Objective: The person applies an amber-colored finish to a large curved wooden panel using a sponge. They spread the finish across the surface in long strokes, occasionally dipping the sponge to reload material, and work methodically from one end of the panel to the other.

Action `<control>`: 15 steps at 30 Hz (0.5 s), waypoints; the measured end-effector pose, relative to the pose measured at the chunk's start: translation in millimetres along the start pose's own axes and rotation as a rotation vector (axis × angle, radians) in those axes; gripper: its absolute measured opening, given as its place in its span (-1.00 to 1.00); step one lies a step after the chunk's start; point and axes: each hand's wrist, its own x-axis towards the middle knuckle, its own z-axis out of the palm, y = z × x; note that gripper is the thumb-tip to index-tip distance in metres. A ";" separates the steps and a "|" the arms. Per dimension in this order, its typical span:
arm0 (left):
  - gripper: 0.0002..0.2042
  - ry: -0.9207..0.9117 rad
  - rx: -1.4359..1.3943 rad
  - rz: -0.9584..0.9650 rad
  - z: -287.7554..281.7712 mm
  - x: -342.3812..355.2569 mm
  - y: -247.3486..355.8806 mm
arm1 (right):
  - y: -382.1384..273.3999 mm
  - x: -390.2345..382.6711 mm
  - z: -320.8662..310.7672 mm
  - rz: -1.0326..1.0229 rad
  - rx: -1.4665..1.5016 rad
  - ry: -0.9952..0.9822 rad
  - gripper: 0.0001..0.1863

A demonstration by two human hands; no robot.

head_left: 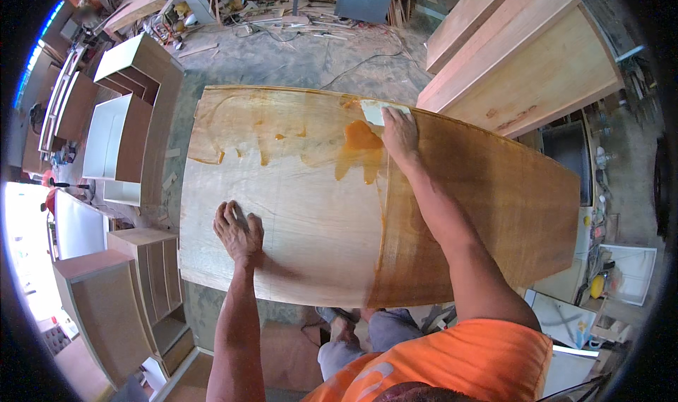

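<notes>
Before me lies a large wooden panel (296, 211), its right part coated orange-brown and its left part mostly pale and bare. At the panel's far edge, my right hand (400, 135) is closed on a flat white spreader (374, 111), which touches the surface. Just left of that hand, a thick orange puddle (362, 136) of coating runs toward me in short tongues. Smaller orange smears (280, 136) mark the far left part. My left hand (239, 231) rests on the bare wood with fingers apart and slightly bent, holding nothing.
Pale cabinets (134, 130) stand on the left, with an open-shelved wooden unit (131, 289) nearer me. Large wooden boxes (522, 63) stand close to the panel's far right side. Wood scraps (304, 22) and a cable lie across the far floor.
</notes>
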 end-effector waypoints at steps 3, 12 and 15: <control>-0.47 0.001 -0.006 0.002 -3.9 -2.2 1.9 | 2.6 4.5 8.9 0.012 -0.031 -0.083 -0.62; -0.46 -0.018 0.087 0.089 6.3 -5.6 -11.0 | 11.4 12.9 6.6 0.087 -0.056 -0.220 -0.74; -0.47 -0.021 0.085 0.088 9.0 -6.7 -11.9 | 9.9 -2.6 -6.6 0.121 -0.020 -0.250 -0.79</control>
